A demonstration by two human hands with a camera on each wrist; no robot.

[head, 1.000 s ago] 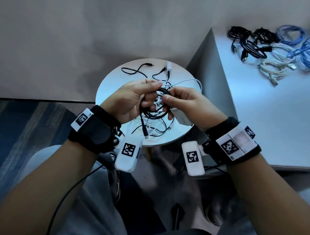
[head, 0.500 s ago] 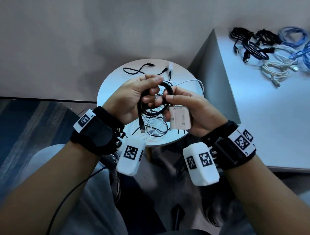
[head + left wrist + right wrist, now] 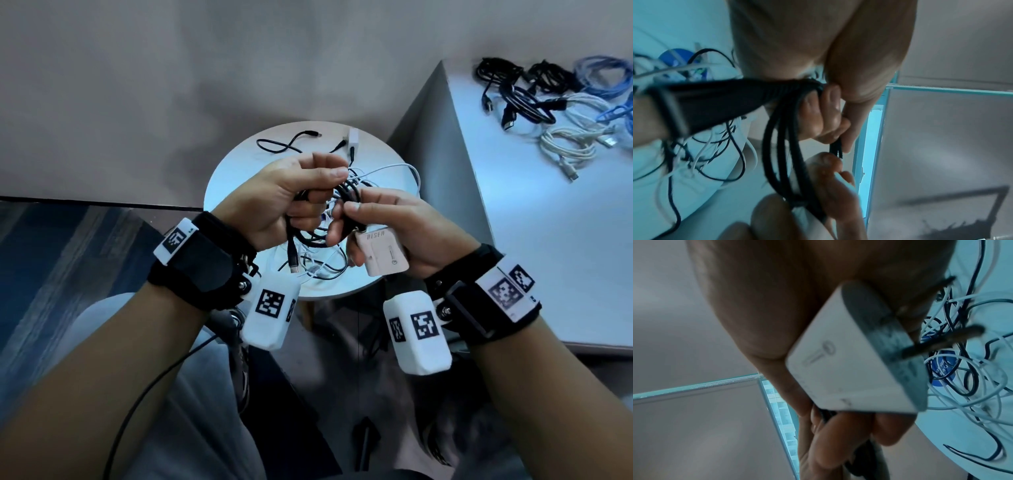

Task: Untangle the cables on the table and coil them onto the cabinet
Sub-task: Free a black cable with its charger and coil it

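I hold a coil of black cable (image 3: 346, 195) between both hands above the round white table (image 3: 233, 164). My left hand (image 3: 301, 198) grips one side of the loops (image 3: 785, 146), and a black plug (image 3: 294, 255) hangs below it. My right hand (image 3: 376, 222) pinches the other side of the coil and keeps a white charger block (image 3: 385, 251) against its palm; the block's prongs (image 3: 941, 340) show in the right wrist view. A tangle of black and white cables (image 3: 322, 263) lies on the table under my hands.
The grey cabinet (image 3: 548, 240) stands to the right, with several coiled black, white and blue cables (image 3: 555, 113) at its far end. A loose black cable (image 3: 287, 144) and a small white adapter (image 3: 353, 138) lie at the table's far side. My knees are below.
The charger block has swung out from under my right hand into full view as that wrist turned. Both hands stay closed on the black coil, pressed nearer together.
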